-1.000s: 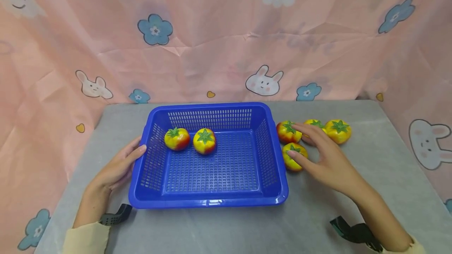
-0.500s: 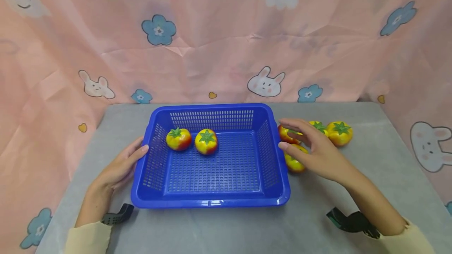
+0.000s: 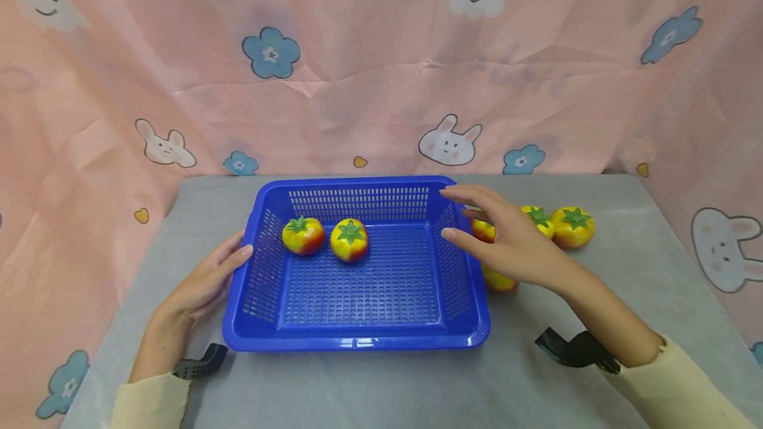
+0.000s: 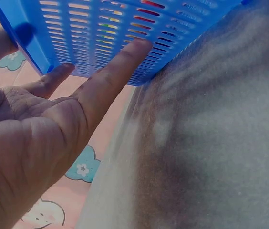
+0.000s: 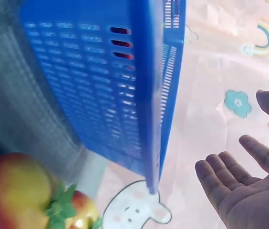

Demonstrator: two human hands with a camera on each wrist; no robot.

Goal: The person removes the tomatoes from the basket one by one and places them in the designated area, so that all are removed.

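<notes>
Blue basket [image 3: 357, 343] sits on the table [image 3: 334, 389], two tomatoes [image 3: 350, 241] inside — left hand [image 3: 205, 283] resting straight fingers against its left side, right hand [image 3: 509, 237] spread and empty over its right rim — so light, steady left pressure should prevent sliding.

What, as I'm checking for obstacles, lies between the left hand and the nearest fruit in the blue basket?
The slotted side wall of the basket stands between the left hand and that fruit, as the head view shows.
</notes>
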